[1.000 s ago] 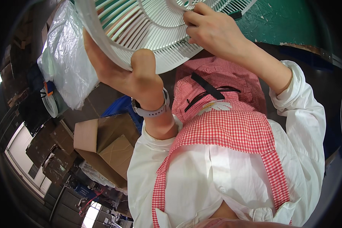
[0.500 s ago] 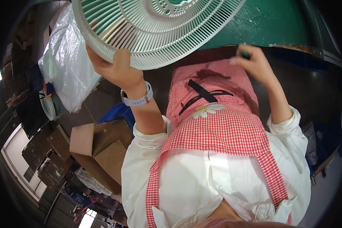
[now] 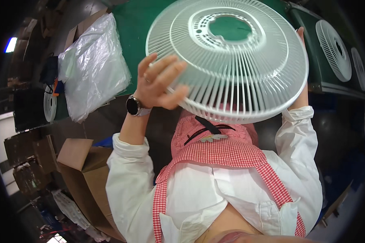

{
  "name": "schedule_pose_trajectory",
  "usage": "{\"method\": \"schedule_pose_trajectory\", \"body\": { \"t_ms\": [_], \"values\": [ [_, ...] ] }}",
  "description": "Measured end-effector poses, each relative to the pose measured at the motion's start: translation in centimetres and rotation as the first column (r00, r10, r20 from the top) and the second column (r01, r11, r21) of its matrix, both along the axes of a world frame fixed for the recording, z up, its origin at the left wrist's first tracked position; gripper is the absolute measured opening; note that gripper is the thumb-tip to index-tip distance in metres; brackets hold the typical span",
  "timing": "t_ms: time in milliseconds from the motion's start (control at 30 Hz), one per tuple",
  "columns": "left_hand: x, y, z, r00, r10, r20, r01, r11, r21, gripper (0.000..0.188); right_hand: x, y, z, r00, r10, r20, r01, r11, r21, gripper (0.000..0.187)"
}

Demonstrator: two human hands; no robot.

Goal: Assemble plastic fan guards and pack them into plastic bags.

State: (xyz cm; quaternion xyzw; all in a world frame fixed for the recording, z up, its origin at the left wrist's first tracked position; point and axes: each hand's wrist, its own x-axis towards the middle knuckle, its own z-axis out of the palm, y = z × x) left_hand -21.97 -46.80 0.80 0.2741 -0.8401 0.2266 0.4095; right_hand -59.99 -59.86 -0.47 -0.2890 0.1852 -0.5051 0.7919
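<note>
A round white fan grille (image 3: 267,48), ribbed and with a large hole in its middle, is raised in front of me above the green worktop. At its near left rim is my left hand (image 3: 160,83), fingers stretched and apart over the outside of the ribs, with a ring and a watch on that arm. The far right edge is held by my right hand (image 3: 300,35); only its fingertips show past the rim, and the rest is hidden behind the grille. Whether the small green thing seen earlier is still in that hand is hidden.
A clear plastic bag (image 3: 93,67) lies at the worktop's left end. More white grilles (image 3: 334,50) stand on a green surface at the right. An open cardboard box (image 3: 85,178) is below on the left, near a smaller white grille (image 3: 50,106).
The grille has come right and lower, turning its hub toward me. My right hand, apart from it before with something small and green, is now at its right rim. My left hand's fingers have spread.
</note>
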Motion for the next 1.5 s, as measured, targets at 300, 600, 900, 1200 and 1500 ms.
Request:
{"method": "schedule_pose_trajectory", "body": {
  "t_ms": [300,600,900,1200,1500],
  "values": [
    [1.1,1.2,-13.2,0.983,0.158,0.096,-0.178,0.947,0.266,0.031,-4.2,-0.2,-9.3,0.854,-0.08,-0.514,0.174,0.975,0.138,0.048],
    [-0.3,0.3,-5.9,0.724,0.422,-0.545,-0.166,0.874,0.456,0.027,-3.7,-1.5,-2.3,0.792,-0.228,-0.566,0.204,0.973,-0.108,0.051],
    [0.2,-1.1,-4.2,-0.107,0.753,-0.649,0.657,0.543,0.523,0.032,0.9,-0.2,-4.3,0.832,-0.436,-0.343,0.237,0.838,-0.491,0.06],
    [-4.6,0.1,-3.4,0.403,0.587,-0.702,-0.398,0.803,0.443,0.039,1.5,2.2,-1.7,0.695,-0.662,-0.281,0.635,0.748,-0.193,0.028],
    [-9.6,2.2,-1.8,0.936,0.266,0.229,-0.348,0.624,0.7,0.027,2.1,3.0,0.9,0.674,-0.688,-0.268,0.6,0.722,-0.345,0.029]
  ]
}}
